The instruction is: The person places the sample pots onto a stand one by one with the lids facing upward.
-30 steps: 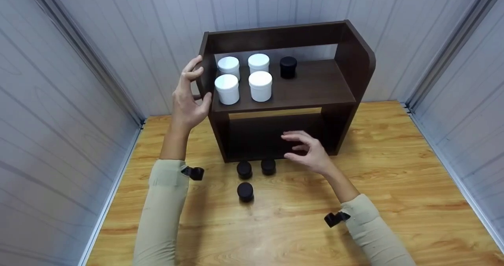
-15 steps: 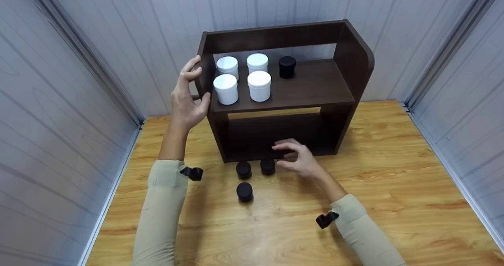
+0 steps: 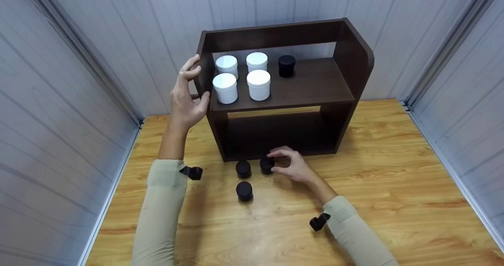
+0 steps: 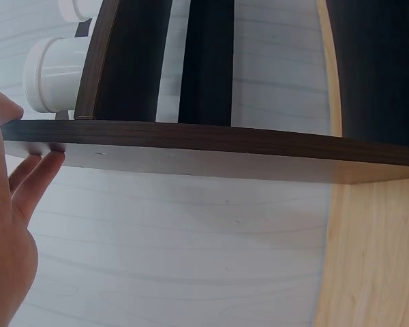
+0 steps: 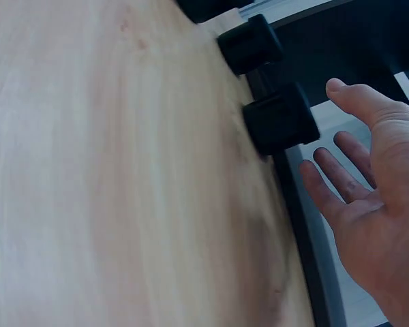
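Observation:
A dark brown two-tier shelf (image 3: 311,90) stands on the floor. My left hand (image 3: 187,96) holds its left side panel (image 4: 191,139), thumb on one face and fingers on the outer face. Low at the front, my right hand (image 3: 291,165) reaches toward a small black jar (image 3: 267,166) with thumb and fingers spread. In the right wrist view, the fingertips are close beside that jar, with a gap visible. Two more black jars stand nearby, a back-left jar (image 3: 243,169) and a front jar (image 3: 244,191).
On the upper shelf are several white jars (image 3: 259,86) in two rows at the left and one black jar (image 3: 286,66) near the back. Pale panelled walls (image 3: 78,80) enclose the wood-patterned floor (image 3: 393,171) on the left, right and back.
My right hand has moved left and toward the front, from before the lower compartment to the nearest black jar. The left hand stays on the side panel.

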A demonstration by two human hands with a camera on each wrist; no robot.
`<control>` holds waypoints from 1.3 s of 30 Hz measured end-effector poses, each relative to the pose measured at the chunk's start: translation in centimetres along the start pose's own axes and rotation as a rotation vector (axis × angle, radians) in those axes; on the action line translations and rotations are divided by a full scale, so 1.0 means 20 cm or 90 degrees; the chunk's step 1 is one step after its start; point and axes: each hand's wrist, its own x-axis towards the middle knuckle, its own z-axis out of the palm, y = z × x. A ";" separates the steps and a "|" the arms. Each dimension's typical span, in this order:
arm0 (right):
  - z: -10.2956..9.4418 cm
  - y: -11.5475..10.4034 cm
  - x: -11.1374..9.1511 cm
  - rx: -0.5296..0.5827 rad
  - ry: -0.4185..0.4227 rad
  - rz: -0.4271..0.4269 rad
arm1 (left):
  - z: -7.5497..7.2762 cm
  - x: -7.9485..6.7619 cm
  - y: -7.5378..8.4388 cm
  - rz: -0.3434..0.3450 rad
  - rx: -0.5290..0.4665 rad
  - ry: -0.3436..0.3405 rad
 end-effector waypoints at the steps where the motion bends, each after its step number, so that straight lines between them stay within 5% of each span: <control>1: 0.01 0.01 0.00 0.008 -0.005 0.007 | 0.00 0.00 0.00 0.001 0.000 0.001; 19: 0.10 0.06 0.01 0.026 0.001 0.064 | 0.00 0.01 0.00 -0.006 -0.002 0.006; 39: 0.11 0.06 0.00 0.026 0.024 0.059 | 0.00 0.00 0.00 -0.006 -0.003 0.011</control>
